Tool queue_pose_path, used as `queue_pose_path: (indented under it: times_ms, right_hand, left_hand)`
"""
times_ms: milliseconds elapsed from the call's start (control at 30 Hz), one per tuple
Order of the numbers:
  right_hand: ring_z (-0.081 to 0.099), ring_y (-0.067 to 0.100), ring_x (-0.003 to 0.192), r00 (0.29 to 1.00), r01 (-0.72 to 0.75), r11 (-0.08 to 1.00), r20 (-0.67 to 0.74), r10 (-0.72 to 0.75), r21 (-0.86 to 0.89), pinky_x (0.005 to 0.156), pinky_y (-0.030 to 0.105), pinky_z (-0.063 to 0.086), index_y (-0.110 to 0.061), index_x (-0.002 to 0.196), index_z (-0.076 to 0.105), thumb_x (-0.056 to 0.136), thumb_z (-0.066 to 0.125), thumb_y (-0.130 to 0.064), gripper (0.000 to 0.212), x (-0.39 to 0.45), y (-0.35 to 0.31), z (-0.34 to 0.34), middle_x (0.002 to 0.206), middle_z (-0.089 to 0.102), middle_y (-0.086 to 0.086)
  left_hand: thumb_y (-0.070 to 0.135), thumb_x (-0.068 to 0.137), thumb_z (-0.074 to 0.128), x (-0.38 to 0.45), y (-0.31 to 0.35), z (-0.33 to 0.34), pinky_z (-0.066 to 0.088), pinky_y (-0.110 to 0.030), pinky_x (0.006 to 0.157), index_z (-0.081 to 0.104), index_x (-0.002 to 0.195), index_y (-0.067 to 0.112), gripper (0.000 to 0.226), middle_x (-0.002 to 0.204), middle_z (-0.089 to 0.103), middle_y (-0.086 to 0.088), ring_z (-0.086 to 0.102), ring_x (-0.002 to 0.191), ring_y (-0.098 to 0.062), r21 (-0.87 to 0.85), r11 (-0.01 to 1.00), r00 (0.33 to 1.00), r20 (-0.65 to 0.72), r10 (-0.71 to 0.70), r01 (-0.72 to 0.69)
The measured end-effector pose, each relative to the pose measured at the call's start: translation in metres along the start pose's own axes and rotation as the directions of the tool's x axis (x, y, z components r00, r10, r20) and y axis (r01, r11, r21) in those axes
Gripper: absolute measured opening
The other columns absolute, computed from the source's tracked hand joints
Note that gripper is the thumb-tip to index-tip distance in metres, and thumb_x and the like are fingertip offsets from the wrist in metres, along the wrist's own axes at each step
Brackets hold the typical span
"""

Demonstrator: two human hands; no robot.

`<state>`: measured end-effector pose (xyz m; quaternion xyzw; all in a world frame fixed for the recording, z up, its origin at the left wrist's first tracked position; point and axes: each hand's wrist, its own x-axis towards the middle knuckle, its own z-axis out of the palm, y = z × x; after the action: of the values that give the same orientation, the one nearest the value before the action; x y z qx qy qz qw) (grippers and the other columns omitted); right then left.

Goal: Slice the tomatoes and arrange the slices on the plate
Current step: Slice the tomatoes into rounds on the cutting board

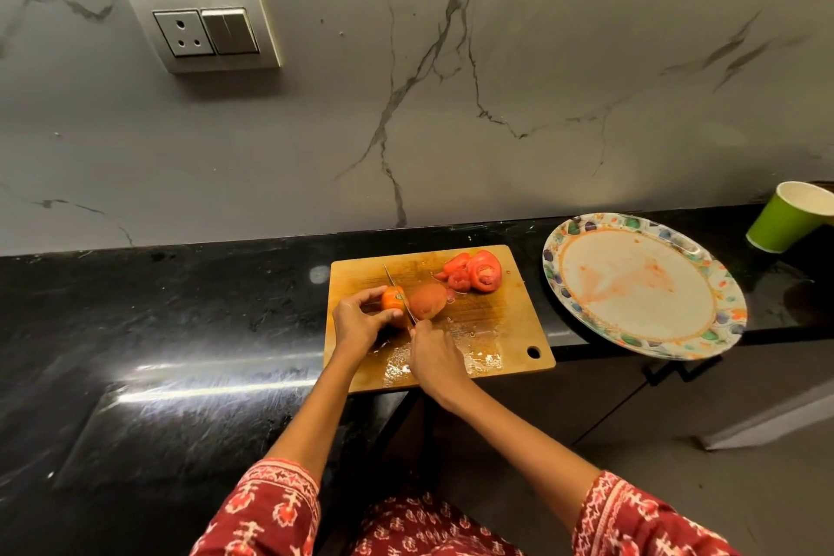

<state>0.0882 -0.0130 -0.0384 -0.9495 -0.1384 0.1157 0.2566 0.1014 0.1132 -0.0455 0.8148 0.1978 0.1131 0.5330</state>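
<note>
On the wooden cutting board [492, 321] my left hand [356, 321] grips an orange-red tomato [393, 300] with curled fingers. My right hand [435, 357] holds a knife [399, 293] whose blade stands in the tomato. A cut tomato piece [426, 300] lies right of the blade. Several slices [474, 273] are piled at the board's far right corner. The patterned plate [641, 284] sits to the right of the board, smeared with red juice and holding no slices.
The board rests on a black stone counter [158, 330] against a marble wall. The plate overhangs the counter's front edge. A green paper cup [789, 217] stands at the far right. A wall socket [205, 29] is up left.
</note>
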Motion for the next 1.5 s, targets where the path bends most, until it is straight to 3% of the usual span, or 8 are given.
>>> queue_pose_path:
  times_ms: [200, 333, 733, 900, 1200, 1333, 1500]
  right_hand:
    - [0.057, 0.034, 0.102, 1.0, -0.009, 1.0, -0.005, 0.009, -0.001, 0.068, 0.032, 0.034, -0.001, 0.116, 0.045, 0.102, 0.029, -0.015, 0.026, 0.001, 0.0, 0.001, 0.111, 0.059, 0.019]
    - [0.056, 0.036, 0.105, 0.999, -0.043, 0.998, 0.027, 0.042, 0.049, 0.072, 0.035, 0.036, -0.001, 0.115, 0.048, 0.101, 0.031, -0.015, 0.026, 0.014, -0.005, 0.001, 0.113, 0.059, 0.021]
    - [0.057, 0.035, 0.104, 0.999, -0.012, 1.0, 0.036, 0.013, -0.021, 0.069, 0.033, 0.034, 0.0, 0.117, 0.046, 0.103, 0.028, -0.017, 0.028, 0.006, 0.003, 0.007, 0.113, 0.059, 0.02]
    - [0.055, 0.036, 0.109, 0.998, -0.029, 0.999, 0.051, 0.031, -0.033, 0.079, 0.038, 0.041, 0.0, 0.118, 0.047, 0.1, 0.031, -0.01, 0.026, 0.017, -0.005, 0.007, 0.117, 0.059, 0.021]
    - [0.057, 0.035, 0.106, 0.998, -0.03, 0.997, 0.046, 0.034, -0.077, 0.073, 0.034, 0.04, 0.001, 0.116, 0.047, 0.101, 0.03, -0.011, 0.026, 0.011, 0.003, 0.013, 0.114, 0.06, 0.021]
    - [0.053, 0.036, 0.116, 0.99, -0.081, 0.995, 0.114, 0.088, -0.066, 0.087, 0.039, 0.043, 0.001, 0.121, 0.047, 0.097, 0.033, -0.005, 0.028, 0.02, -0.007, 0.004, 0.124, 0.056, 0.021]
    - [0.055, 0.033, 0.111, 0.986, -0.077, 0.993, 0.143, 0.09, -0.094, 0.083, 0.036, 0.043, -0.001, 0.118, 0.05, 0.099, 0.035, -0.008, 0.026, 0.005, 0.01, 0.006, 0.119, 0.057, 0.018]
  left_hand:
    - [0.007, 0.067, 0.08, -0.001, -0.004, 0.003, 0.048, -0.035, 0.094, 0.064, 0.113, 0.005, 0.048, 0.115, 0.064, -0.012, 0.058, 0.109, -0.022, 0.007, 1.0, 0.999, -0.041, 0.019, -0.019]
    - [0.007, 0.066, 0.081, -0.002, -0.003, 0.004, 0.046, -0.026, 0.091, 0.065, 0.111, 0.005, 0.048, 0.113, 0.065, -0.01, 0.059, 0.108, -0.021, 0.025, 0.999, 0.999, -0.028, 0.034, -0.033]
    - [0.006, 0.067, 0.079, 0.0, -0.008, 0.002, 0.045, -0.023, 0.088, 0.065, 0.111, 0.004, 0.047, 0.113, 0.066, -0.012, 0.059, 0.104, -0.017, -0.004, 0.999, 0.999, -0.039, 0.033, -0.033]
    - [0.006, 0.065, 0.08, -0.001, -0.008, 0.003, 0.046, -0.023, 0.087, 0.066, 0.11, 0.004, 0.047, 0.111, 0.066, -0.012, 0.059, 0.101, -0.015, -0.002, 0.999, 0.998, -0.049, 0.044, -0.044]
    - [0.007, 0.066, 0.081, 0.002, -0.01, 0.003, 0.046, -0.024, 0.088, 0.067, 0.11, 0.005, 0.046, 0.112, 0.066, -0.011, 0.059, 0.103, -0.017, -0.007, 1.0, 0.999, -0.048, 0.02, -0.021]
    - [0.007, 0.064, 0.082, 0.0, -0.011, 0.005, 0.05, -0.033, 0.092, 0.067, 0.108, 0.005, 0.047, 0.111, 0.067, -0.012, 0.061, 0.104, -0.02, -0.003, 0.999, 0.998, -0.049, 0.032, -0.032]
    - [0.005, 0.068, 0.079, -0.001, -0.012, 0.004, 0.048, -0.022, 0.082, 0.066, 0.11, 0.004, 0.044, 0.111, 0.065, -0.01, 0.06, 0.102, -0.018, -0.023, 1.0, 0.998, -0.056, 0.01, -0.011]
